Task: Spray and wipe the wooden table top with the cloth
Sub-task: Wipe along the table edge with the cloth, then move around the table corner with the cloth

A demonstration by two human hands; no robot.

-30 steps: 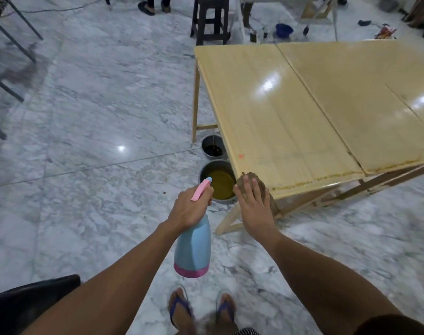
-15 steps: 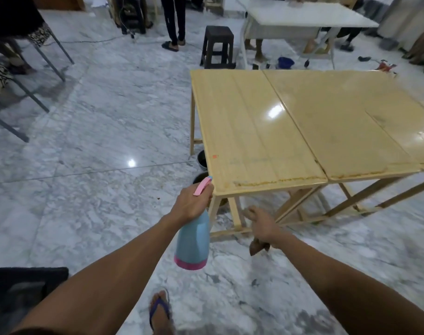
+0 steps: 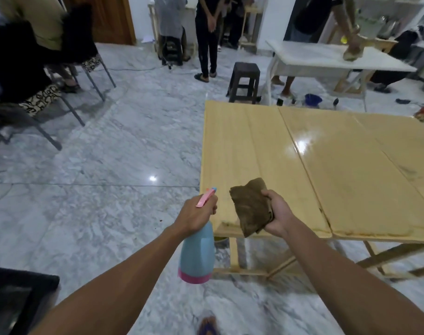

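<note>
My right hand (image 3: pixel 277 213) is curled round a folded brown cloth (image 3: pixel 252 209), thumb on top and fingers tucked under it, so the wad stands up just off my fingertips, above the near edge of the pale wooden table top (image 3: pixel 339 170). My left hand (image 3: pixel 194 215) is wrapped round the neck of a light blue plastic spray bottle with a pink base and pink trigger (image 3: pixel 197 252); the nozzle points ahead of my knuckles toward the near left corner of the table (whether a finger is on the trigger I cannot tell).

I judge the spraying comes next. To do it well I should lift the bottle so the nozzle clears the table edge beyond my fingers, and keep the cloth hand out to the side of the mist. A dark line of grime runs along the near edge just past my right fingers, and a smudge lies farther out to the right; both want wetting first, then long strokes along the grain, away from my fingers.
</note>
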